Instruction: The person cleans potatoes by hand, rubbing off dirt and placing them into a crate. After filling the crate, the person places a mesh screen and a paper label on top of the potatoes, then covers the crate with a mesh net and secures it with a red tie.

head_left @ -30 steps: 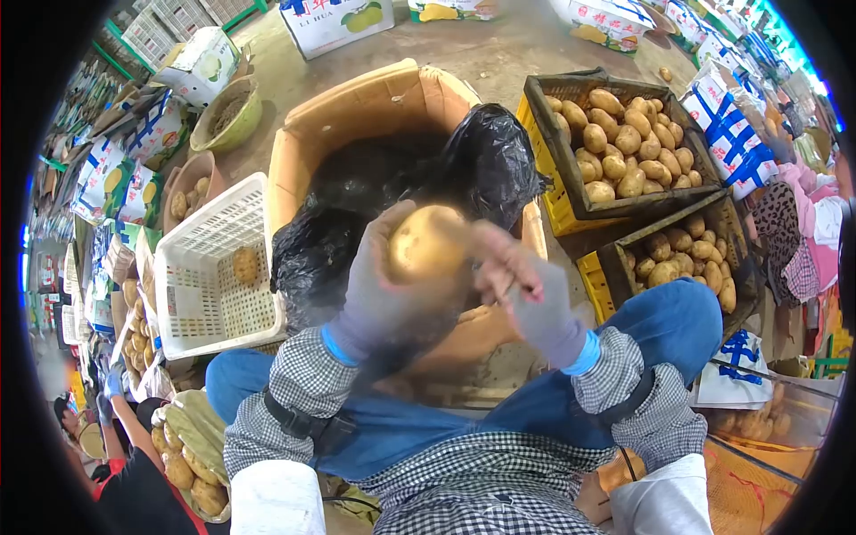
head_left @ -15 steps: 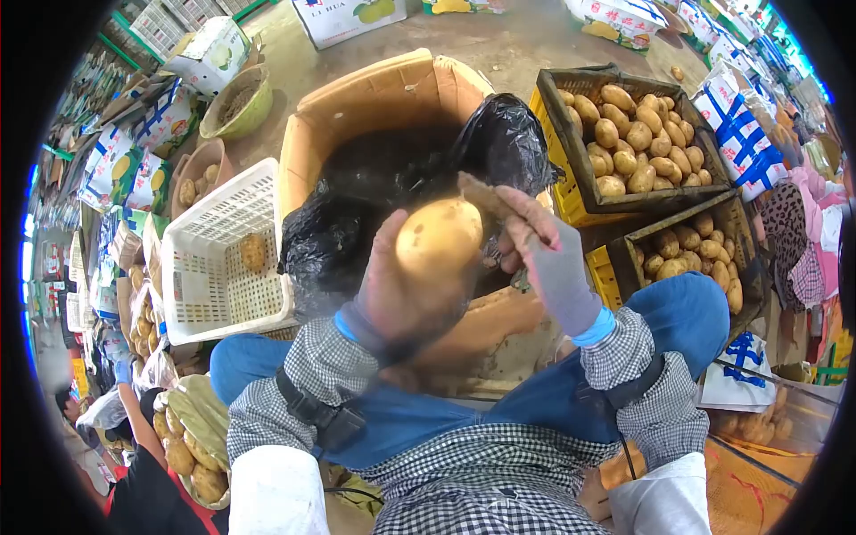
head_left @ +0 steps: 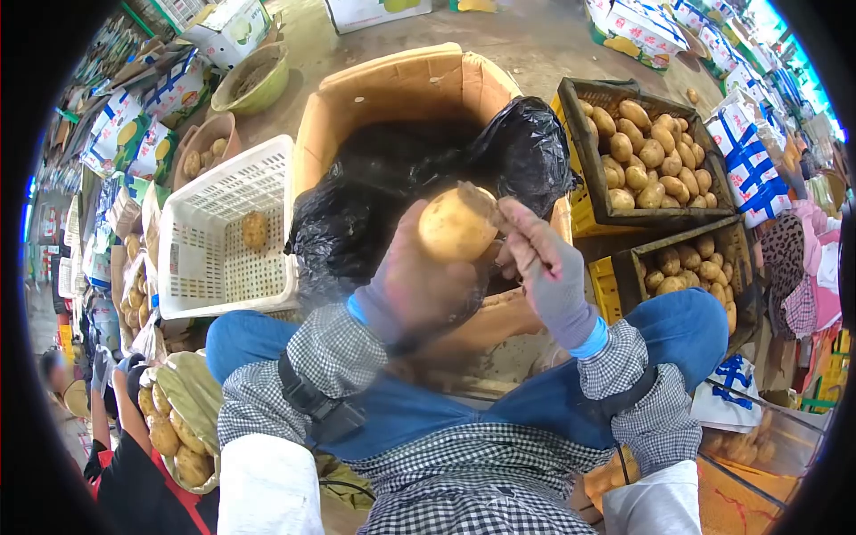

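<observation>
Bright daylight, soft shadows, fisheye bending, black vignette corners, motion-blurred centre

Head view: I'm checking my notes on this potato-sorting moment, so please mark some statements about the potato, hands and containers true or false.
1. The left hand holds a potato. True.
2. The right hand rests on a knee. False: it is raised beside the potato, fingers at its edge.
3. The white basket is full of potatoes. False: only one potato shows in it.
4. The cardboard box is lined with a black bag. True.
5. Both dark crates on the right hold potatoes. True.
</observation>
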Action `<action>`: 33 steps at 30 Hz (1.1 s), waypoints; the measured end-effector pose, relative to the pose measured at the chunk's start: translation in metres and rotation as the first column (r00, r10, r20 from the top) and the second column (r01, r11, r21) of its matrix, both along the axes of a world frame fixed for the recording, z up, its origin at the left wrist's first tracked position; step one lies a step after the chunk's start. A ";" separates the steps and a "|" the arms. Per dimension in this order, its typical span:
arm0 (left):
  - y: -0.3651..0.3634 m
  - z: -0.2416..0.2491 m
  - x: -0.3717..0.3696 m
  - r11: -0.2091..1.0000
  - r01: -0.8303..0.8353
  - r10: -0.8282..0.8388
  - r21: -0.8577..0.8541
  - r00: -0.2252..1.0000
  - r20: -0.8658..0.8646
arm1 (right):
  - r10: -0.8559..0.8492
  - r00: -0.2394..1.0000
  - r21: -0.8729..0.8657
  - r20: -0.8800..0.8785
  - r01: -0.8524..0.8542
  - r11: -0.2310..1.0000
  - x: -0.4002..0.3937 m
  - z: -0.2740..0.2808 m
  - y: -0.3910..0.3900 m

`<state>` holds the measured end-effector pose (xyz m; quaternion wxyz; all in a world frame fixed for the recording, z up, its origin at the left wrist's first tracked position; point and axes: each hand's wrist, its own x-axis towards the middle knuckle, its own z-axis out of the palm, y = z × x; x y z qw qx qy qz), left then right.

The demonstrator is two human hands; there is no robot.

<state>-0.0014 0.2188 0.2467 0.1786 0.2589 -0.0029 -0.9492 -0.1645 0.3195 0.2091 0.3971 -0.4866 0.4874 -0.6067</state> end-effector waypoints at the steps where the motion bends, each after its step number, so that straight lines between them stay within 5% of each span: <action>1: 0.000 0.000 0.000 1.000 0.004 -0.004 0.002 1.000 -0.010 | -0.004 0.999 -0.061 -0.054 0.001 0.998 0.001 -0.004 -0.001; 4: 0.001 -0.002 0.001 1.000 0.009 -0.009 0.007 0.999 -0.035 | -0.021 0.934 -0.278 -0.356 -0.085 0.957 0.002 0.012 0.001; 6: 0.000 -0.002 0.001 1.000 0.009 -0.008 0.012 0.999 -0.052 | -0.029 0.918 -0.185 -0.395 -0.049 0.982 0.004 0.007 0.003; 8: 0.000 -0.002 0.003 1.000 0.015 -0.013 0.020 0.997 -0.081 | -0.083 0.996 -0.075 0.028 0.084 0.994 0.006 0.014 0.001; 10: -0.002 -0.002 0.004 1.000 0.021 -0.018 0.022 0.992 -0.123 | -0.148 0.955 0.065 0.255 0.136 0.989 0.000 0.017 -0.001; 12: -0.002 -0.003 0.004 0.999 0.035 -0.030 0.026 0.985 -0.168 | -0.094 0.975 -0.010 -0.199 0.093 0.996 0.002 0.019 0.007; 14: -0.002 -0.005 0.005 0.998 0.058 -0.047 0.040 0.971 -0.235 | -0.012 0.815 -0.150 -0.579 -0.092 0.984 0.000 0.019 0.011; 19: -0.009 -0.013 0.005 0.978 0.188 -0.120 0.088 0.858 -0.499 | -0.179 0.982 -0.102 -0.056 0.173 0.980 0.001 0.012 0.002; 22: -0.017 -0.016 0.004 0.945 0.323 -0.204 0.056 0.713 -0.671 | -0.266 0.963 0.065 0.045 0.262 0.963 -0.012 0.041 0.000; 24: -0.013 -0.012 0.005 0.978 0.193 -0.208 -0.078 0.877 -0.433 | -0.226 0.969 0.136 0.099 0.212 0.968 -0.017 0.033 0.000; 25: -0.004 0.000 0.006 0.960 0.078 -0.121 -0.267 0.981 -0.149 | -0.192 0.971 0.176 0.145 0.165 0.971 -0.018 0.028 0.000; 27: 0.010 0.008 0.001 0.830 -0.034 0.095 -0.557 0.992 0.080 | -0.063 0.947 0.245 0.316 -0.018 0.969 -0.019 0.023 0.001; 30: 0.023 0.010 -0.013 0.617 -0.138 0.198 -0.775 0.980 -0.017 | 0.086 0.920 0.375 0.383 -0.240 0.895 -0.011 0.039 -0.001; 33: 0.025 0.015 -0.012 0.469 -0.041 0.214 -0.882 0.974 0.068 | 0.064 0.803 0.344 0.592 -0.324 0.881 -0.016 0.046 -0.001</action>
